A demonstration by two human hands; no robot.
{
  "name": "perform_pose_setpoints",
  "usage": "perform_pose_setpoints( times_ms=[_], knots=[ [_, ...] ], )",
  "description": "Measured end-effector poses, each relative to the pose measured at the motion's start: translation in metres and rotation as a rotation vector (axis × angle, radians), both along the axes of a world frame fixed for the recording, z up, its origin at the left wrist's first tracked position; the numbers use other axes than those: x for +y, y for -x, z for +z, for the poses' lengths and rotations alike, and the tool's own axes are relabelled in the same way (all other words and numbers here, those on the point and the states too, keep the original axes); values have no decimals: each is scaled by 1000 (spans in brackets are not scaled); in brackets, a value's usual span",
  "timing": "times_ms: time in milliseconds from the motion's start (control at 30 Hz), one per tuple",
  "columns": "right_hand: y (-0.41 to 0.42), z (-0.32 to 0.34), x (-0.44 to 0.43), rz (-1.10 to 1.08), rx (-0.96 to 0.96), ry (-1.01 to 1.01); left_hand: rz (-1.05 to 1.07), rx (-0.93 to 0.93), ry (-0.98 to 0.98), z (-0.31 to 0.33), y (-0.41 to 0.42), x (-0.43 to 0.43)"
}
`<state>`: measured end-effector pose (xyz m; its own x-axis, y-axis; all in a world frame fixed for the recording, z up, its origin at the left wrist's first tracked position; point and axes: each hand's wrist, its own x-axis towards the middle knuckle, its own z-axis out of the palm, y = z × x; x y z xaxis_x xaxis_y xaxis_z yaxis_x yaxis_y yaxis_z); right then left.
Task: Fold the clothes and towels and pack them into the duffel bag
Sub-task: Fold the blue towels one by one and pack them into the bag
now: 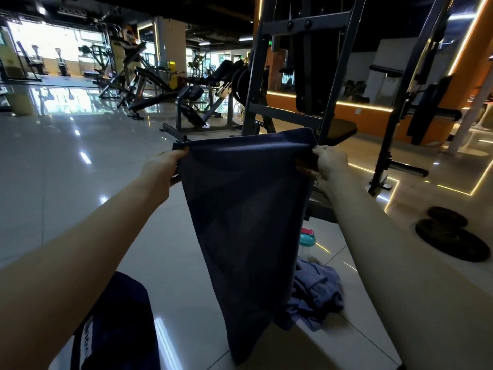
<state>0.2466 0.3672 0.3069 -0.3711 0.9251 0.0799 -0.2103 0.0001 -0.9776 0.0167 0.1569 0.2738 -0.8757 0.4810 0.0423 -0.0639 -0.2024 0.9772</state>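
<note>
navy towel [245, 209] hangs in the air before the person, held up by its top edge and narrowing to a tip near the bottom of the view. it blocks much of what lies behind it: a crumpled blue-grey garment [317, 292] on the pale tiled floor [80, 161] shows only past the towel's right side, and the lower part of a steel rack [301, 24] with a padded bench [341, 132] is cut off by the top hem. a bottle with a teal lid [306, 243] stands just beyond the garment, with something red behind it that is too hidden to name. two black weight plates [450, 236] lie overlapping on the floor well off to the right. in the lower left corner sits the dark blue duffel bag [117, 324] with a white label, apart from the towel's hanging tip. more gym machines [138, 76] stand far back across the shiny floor

left hand [165, 166] pinches the towel's upper left corner, fingers curled round the hem; right hand [329, 161] grips the upper right corner, where the cloth bunches up. the top edge runs stretched between the two hands, both bare forearms reaching forward, and the rest of the towel drops below and between them
</note>
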Motion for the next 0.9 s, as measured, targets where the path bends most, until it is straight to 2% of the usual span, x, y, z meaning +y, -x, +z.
perform_pose_setpoints(
  times_ms=[333, 633, 700, 800, 900],
  knots=[
    [8, -7, 4, 74, 32, -95, 117, 152, -53, 5, -10, -12],
    [-6, 25, -10, 195, -20, -277, 188, 93, -206, 32, -9, -22],
    [-11, 31, -16, 281, 19, -304, 188, 47, -249, 36, -9, -22],
    [-20, 37, -25, 556, 158, -270, 195, 31, -291, 39, -14, -23],
    [-26, 42, -36, 792, 213, -226, 192, 56, -321, 37, -17, -27]
  ],
)
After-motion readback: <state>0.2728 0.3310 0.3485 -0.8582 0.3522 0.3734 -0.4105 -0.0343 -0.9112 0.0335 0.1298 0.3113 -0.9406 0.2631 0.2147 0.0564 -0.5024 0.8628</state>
